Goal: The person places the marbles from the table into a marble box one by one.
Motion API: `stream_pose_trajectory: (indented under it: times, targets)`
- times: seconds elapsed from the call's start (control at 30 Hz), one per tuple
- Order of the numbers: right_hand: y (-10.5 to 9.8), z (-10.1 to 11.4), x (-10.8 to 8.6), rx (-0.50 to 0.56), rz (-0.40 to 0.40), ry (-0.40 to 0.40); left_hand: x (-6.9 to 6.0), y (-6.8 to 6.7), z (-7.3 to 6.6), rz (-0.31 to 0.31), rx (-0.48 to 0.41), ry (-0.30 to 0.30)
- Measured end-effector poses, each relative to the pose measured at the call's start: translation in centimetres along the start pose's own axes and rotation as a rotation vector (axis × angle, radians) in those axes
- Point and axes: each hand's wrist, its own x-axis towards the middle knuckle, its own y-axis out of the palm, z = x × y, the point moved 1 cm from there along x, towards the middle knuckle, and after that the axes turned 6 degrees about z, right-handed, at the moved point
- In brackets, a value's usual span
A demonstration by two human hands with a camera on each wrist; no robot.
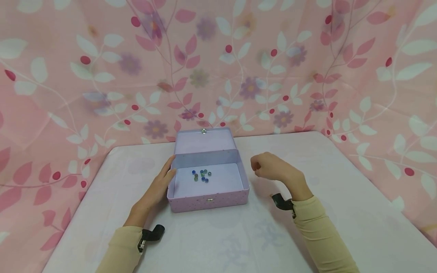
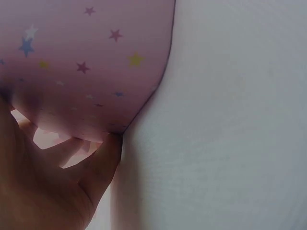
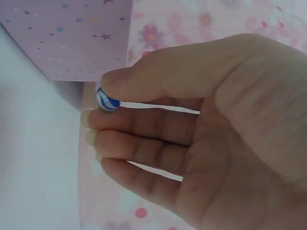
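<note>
A pink tin box [image 1: 227, 200] with printed stars stands on the table, its hinged lid [image 1: 205, 141] thrown back. Several glass marbles [image 1: 203, 178], blue and greenish, lie grouped on its floor, left of the middle. My left hand [image 1: 153, 193] rests along the box's left side; in the left wrist view its thumb and spread fingers touch the starred outer wall [image 2: 96, 67]. To the right of the box, my right hand [image 1: 273, 167] is held above the table. Between thumb and fingers it pinches a blue-and-white swirled marble [image 3: 107, 99], visible in the right wrist view.
A white cloth covers the table [image 1: 341, 182]. Behind it and along both sides hangs a pink curtain [image 1: 218, 68] with leaves and flowers. Small black cameras [image 1: 153, 232] are strapped at both wrists.
</note>
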Motion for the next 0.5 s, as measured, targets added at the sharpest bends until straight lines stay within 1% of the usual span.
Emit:
stream_pose_trajectory:
  times: [0.07, 0.23, 0.3, 0.4, 0.5]
  targets:
    - [-0.1, 0.2, 0.0, 0.011, -0.021, -0.011, 0.4, 0.0, 0.6, -0.002, -0.009, -0.001]
    - [-0.3, 0.7, 0.0, 0.018, -0.069, -0.045, 1.7, 0.1, 3.0, -0.015, -0.011, 0.002]
    - [-0.4, 1.0, 0.0, 0.016, -0.081, -0.055, 2.0, 0.1, 3.7, -0.023, -0.003, 0.007]
    - [-0.3, 1.4, 0.3, 0.010, -0.101, -0.068, 2.1, 0.2, 4.0, -0.026, 0.001, 0.010]
    - [-0.2, 1.9, 0.7, 0.015, -0.132, -0.088, 1.6, 0.2, 3.0, -0.016, -0.017, 0.008]
